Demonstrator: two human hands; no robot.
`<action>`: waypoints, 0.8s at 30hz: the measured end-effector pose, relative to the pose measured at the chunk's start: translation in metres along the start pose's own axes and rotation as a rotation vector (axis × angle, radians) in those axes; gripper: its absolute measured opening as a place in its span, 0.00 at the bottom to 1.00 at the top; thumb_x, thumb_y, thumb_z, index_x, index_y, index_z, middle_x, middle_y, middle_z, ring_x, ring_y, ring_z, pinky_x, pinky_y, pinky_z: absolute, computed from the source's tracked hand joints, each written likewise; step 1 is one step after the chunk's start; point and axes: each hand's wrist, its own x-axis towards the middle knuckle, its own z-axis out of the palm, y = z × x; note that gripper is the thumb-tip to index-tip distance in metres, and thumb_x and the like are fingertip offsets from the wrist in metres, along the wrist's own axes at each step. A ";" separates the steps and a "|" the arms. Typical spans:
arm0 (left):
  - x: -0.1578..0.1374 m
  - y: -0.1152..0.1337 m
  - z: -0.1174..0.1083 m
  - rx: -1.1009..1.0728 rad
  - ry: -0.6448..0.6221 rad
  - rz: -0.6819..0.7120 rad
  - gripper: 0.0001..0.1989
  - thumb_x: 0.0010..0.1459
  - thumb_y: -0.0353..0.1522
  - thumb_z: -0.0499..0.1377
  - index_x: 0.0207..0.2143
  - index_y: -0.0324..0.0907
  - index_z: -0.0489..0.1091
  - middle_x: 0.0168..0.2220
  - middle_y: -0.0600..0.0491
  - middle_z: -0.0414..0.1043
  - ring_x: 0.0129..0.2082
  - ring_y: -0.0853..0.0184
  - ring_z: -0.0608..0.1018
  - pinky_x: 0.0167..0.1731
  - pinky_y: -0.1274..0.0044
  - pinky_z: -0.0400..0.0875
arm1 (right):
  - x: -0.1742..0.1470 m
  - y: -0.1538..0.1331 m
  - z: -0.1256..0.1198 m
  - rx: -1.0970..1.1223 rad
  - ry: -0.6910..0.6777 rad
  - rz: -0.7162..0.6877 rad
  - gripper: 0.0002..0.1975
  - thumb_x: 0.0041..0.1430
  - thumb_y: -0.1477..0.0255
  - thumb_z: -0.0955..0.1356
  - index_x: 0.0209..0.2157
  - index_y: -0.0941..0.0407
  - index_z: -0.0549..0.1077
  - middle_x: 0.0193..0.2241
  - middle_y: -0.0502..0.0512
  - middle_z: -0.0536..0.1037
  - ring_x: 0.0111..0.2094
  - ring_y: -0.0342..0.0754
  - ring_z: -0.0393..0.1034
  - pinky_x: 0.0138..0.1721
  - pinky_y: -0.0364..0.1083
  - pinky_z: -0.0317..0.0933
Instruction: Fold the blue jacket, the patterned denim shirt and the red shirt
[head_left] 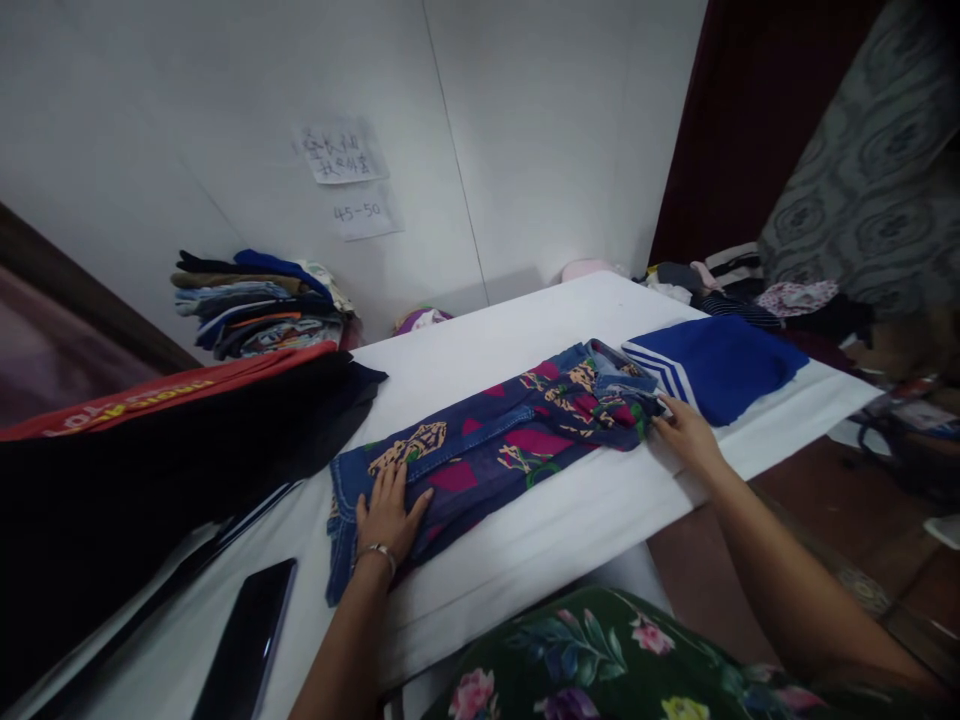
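A patterned shirt (480,455) with denim trim lies folded into a long strip across the white table. Its collar end points right and its hem end left. My left hand (392,510), with a bracelet at the wrist, rests flat on the hem end with fingers spread. At the collar end, my right hand (681,432) pinches the shirt's near edge between thumb and fingers. Just beyond that hand is a blue garment (716,365) with white stripes, touching or very near the collar; I cannot tell which.
Black garments (187,480) with a red one (172,385) on top cover the left side. A phone (247,640) lies at the near left of the white table (510,590). Folded clothes (259,305) are stacked by the wall; more clothes (750,285) lie far right.
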 end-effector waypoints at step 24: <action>0.000 -0.001 0.002 -0.020 0.020 -0.005 0.33 0.63 0.45 0.47 0.67 0.41 0.52 0.68 0.45 0.48 0.68 0.57 0.52 0.63 0.55 0.47 | 0.018 -0.020 -0.008 0.186 0.058 0.091 0.15 0.48 0.58 0.68 0.28 0.56 0.76 0.31 0.58 0.76 0.33 0.53 0.70 0.39 0.52 0.64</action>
